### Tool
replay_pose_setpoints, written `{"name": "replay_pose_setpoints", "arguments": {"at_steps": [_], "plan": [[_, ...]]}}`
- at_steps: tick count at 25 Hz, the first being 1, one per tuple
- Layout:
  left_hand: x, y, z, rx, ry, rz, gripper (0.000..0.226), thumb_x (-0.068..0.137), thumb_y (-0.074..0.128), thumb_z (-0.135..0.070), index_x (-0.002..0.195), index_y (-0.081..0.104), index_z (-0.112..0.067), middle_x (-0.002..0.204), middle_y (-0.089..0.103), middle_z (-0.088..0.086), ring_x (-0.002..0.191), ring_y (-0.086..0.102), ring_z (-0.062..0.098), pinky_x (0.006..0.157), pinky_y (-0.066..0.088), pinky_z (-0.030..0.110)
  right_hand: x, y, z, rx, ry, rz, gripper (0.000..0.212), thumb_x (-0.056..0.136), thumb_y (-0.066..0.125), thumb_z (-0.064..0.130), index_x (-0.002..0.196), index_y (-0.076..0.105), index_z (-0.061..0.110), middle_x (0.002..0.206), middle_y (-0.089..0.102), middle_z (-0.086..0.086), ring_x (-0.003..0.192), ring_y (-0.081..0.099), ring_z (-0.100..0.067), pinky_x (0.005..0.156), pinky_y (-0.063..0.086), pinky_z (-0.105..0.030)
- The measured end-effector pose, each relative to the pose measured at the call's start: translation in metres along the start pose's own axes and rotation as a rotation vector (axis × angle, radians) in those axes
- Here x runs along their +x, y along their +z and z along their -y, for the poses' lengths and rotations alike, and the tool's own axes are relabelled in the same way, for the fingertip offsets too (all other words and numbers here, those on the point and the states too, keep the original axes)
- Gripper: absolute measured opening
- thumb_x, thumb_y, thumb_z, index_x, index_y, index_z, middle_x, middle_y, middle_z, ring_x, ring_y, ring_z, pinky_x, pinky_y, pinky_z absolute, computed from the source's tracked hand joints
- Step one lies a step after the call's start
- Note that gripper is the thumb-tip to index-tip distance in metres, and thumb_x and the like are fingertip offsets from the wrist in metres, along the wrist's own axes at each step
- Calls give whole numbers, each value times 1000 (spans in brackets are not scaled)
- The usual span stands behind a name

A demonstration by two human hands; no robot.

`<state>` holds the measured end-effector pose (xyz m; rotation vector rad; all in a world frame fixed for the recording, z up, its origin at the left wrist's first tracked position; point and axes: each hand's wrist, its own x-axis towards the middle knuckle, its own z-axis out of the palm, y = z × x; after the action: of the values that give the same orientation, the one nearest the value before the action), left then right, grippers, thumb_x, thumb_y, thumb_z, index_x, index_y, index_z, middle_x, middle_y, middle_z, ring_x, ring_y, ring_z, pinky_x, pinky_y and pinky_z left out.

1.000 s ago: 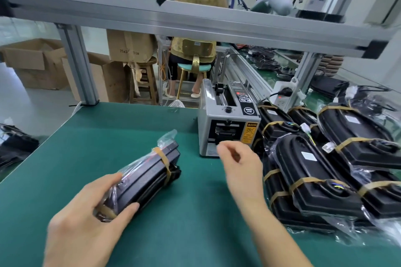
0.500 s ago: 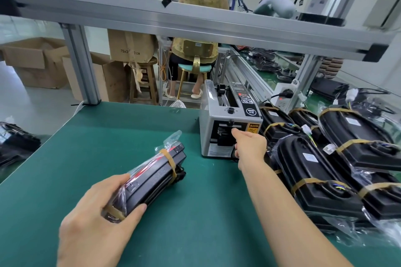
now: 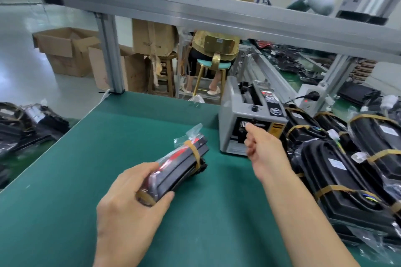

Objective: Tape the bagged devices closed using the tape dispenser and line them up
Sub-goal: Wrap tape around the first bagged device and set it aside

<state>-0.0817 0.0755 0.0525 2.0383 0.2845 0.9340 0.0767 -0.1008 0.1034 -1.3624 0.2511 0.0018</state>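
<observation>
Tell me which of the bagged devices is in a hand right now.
The bagged device in the middle of the green table, gripped at its near end by the left hand. The others lie stacked in a row at the right, untouched.

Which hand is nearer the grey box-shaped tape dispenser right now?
Right. The right hand is at the grey box-shaped tape dispenser, fingers curled just in front of its front opening. The left hand is farther back over the green mat, holding a bagged black device.

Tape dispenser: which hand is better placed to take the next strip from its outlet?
Right. The right hand is already at the tape dispenser outlet, fingers curled, while the left hand grips the bagged device on the green mat.
</observation>
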Motion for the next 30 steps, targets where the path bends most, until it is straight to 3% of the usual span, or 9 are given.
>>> {"name": "replay_pose_setpoints", "arguments": {"at_steps": [2, 3, 5, 9, 11, 14, 24, 30], "plan": [[-3, 5, -7, -6, -12, -45, 61, 50, 89, 1, 97, 67, -30, 97, 64, -20, 85, 63, 9, 79, 53, 32, -37, 6, 0, -109, -103, 331, 14, 80, 73, 24, 66, 73, 21, 84, 68, 17, 79, 62, 4, 71, 38, -14], [-5, 6, -8, -11, -9, -56, 62, 50, 88, 2, 98, 66, -31, 97, 64, -20, 85, 63, 11, 77, 53, 34, -56, 11, -1, -156, -131, 488, 6, 74, 77, 26, 69, 75, 23, 105, 67, 23, 97, 58, 15, 80, 39, -9], [-6, 6, -9, -23, 1, -58, 66, 50, 87, 1, 100, 64, -36, 96, 63, -20, 86, 63, 8, 78, 51, 31, -82, 19, -7, -271, -174, 663, 5, 74, 79, 24, 70, 76, 23, 131, 51, 29, 117, 44, 21, 89, 33, -1], [-7, 5, -8, 4, 16, -54, 63, 52, 89, -4, 101, 63, -34, 94, 63, -20, 86, 60, 4, 78, 47, 21, -96, 26, -20, -427, -222, 635, 20, 82, 72, 16, 65, 74, 26, 143, 39, 25, 134, 29, 10, 105, 22, -14], [-7, 6, -9, 16, 26, -60, 58, 53, 88, -4, 101, 66, -26, 94, 63, -19, 86, 62, 7, 78, 48, 24, -98, 27, -22, -477, -243, 617, 18, 82, 72, 19, 66, 74, 27, 145, 37, 25, 138, 24, 8, 116, 16, -27], [-6, 5, -8, 24, 23, -49, 54, 54, 87, -4, 101, 68, -19, 95, 65, -14, 87, 63, 11, 78, 50, 30, -100, 31, -22, -555, -276, 603, 17, 81, 72, 24, 67, 73, 34, 145, 34, 28, 140, 19, 7, 119, 8, -44], [-5, 4, -13, 50, 25, -51, 49, 55, 87, -3, 100, 70, -15, 94, 66, -10, 85, 63, 14, 77, 49, 28, -101, 36, -18, -678, -247, 613, 12, 80, 73, 28, 70, 73, 36, 142, 31, 35, 140, 9, 10, 119, 3, -46], [-6, 5, -13, 58, 41, -49, 48, 55, 86, 0, 99, 70, -12, 94, 67, -8, 85, 64, 17, 76, 51, 34, -102, 38, -23, -691, -293, 572, 14, 81, 72, 26, 70, 71, 35, 141, 32, 32, 142, 12, 4, 119, 9, -42]]}}
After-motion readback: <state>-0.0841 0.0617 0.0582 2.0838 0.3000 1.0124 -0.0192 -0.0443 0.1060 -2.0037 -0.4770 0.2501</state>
